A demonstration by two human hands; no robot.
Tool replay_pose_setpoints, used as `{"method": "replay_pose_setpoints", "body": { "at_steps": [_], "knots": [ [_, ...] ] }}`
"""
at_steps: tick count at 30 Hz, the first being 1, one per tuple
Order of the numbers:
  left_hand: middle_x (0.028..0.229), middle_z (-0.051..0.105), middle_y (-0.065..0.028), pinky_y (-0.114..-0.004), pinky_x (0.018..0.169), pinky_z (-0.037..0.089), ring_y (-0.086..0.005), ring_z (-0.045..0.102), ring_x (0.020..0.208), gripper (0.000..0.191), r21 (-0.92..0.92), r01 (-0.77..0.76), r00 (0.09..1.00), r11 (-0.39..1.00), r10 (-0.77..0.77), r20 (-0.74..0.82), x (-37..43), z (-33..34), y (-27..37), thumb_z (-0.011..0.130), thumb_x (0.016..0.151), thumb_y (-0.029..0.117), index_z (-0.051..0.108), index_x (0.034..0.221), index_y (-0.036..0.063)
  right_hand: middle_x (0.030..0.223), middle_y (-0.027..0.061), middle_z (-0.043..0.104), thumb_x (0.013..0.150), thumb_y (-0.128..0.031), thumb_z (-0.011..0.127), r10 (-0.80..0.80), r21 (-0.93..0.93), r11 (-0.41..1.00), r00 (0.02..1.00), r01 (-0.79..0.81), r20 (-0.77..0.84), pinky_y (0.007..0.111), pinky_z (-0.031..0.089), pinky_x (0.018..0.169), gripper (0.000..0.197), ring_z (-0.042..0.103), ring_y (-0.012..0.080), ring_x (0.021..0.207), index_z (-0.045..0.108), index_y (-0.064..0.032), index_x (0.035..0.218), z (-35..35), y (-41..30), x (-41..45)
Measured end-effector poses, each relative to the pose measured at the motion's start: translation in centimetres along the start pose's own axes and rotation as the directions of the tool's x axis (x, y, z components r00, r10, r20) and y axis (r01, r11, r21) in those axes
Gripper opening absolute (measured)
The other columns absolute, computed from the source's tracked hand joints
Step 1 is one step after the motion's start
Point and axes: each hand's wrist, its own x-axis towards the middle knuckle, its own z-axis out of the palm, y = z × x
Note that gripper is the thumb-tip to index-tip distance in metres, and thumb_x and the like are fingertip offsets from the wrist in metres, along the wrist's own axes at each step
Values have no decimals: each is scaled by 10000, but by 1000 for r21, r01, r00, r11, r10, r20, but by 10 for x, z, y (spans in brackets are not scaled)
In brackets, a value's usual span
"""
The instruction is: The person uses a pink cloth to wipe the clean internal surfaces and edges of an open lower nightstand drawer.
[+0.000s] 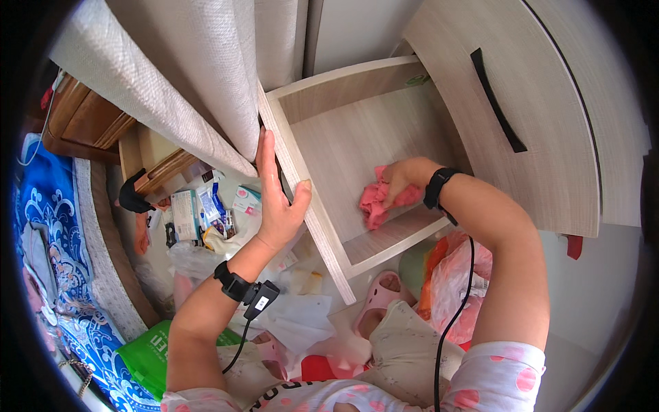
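A pale wood-grain drawer (355, 134) stands pulled out from its cabinet, with no contents showing apart from the cloth. Inside it, my right hand (406, 180) grips a crumpled pink cloth (376, 203) against the bottom panel, near the side wall closest to me. My left hand (278, 195) rests on the drawer's front panel (314, 206), fingers stretched along its outer face and thumb at the top edge. Both wrists wear black straps with cables.
A light curtain (216, 67) hangs against the drawer front. Boxes and packets (206, 211) and plastic bags litter the floor at left. A green bag (149, 355) lies by the blue patterned bedding (67, 247). Another drawer with a black handle (497, 100) is at right.
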Motion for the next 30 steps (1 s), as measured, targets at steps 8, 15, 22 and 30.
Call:
{"method": "replay_pose_setpoints", "body": {
  "at_steps": [8, 15, 22, 30],
  "knots": [
    [1519, 166, -227, -408, 1164, 112, -339, 134, 1431, 842, -34, 1, 1000, 999, -2, -22, -2, -1, -1, 533, 747, 20, 118, 1475, -54, 976, 131, 706, 622, -423, 804, -273, -350, 889, 956, 295, 110, 386, 522, 799, 487, 665, 288, 884, 737, -72, 951, 51, -82, 26],
    [1546, 134, -180, -372, 1162, 100, -285, 130, 1437, 830, 31, -14, 1000, 999, 15, -10, -5, -6, -2, 508, 779, 40, 91, 1494, -20, 932, 140, 702, 600, -212, 783, -556, 35, 829, 829, 558, -56, 381, 520, 756, 382, 664, 298, 873, 702, -61, 942, 46, -116, -4],
    [1545, 145, -185, -372, 1163, 89, -289, 125, 1440, 830, 21, -8, 1000, 1000, 8, -4, -2, -2, 1, 505, 776, 33, 91, 1493, -22, 860, 77, 658, 622, -153, 733, -587, 409, 753, 807, 516, 65, 352, 505, 698, 433, 624, 189, 812, 643, -36, 1029, 32, -73, 15],
    [1546, 135, -184, -365, 1164, 85, -279, 120, 1443, 837, 13, -10, 1000, 1000, 10, -5, -3, -2, 1, 507, 771, 30, 88, 1494, -21, 929, 117, 654, 674, -113, 703, -8, 501, 835, 916, 226, -401, 374, 528, 726, 392, 638, 236, 870, 613, -5, 1040, -57, 22, -32]
  ]
}}
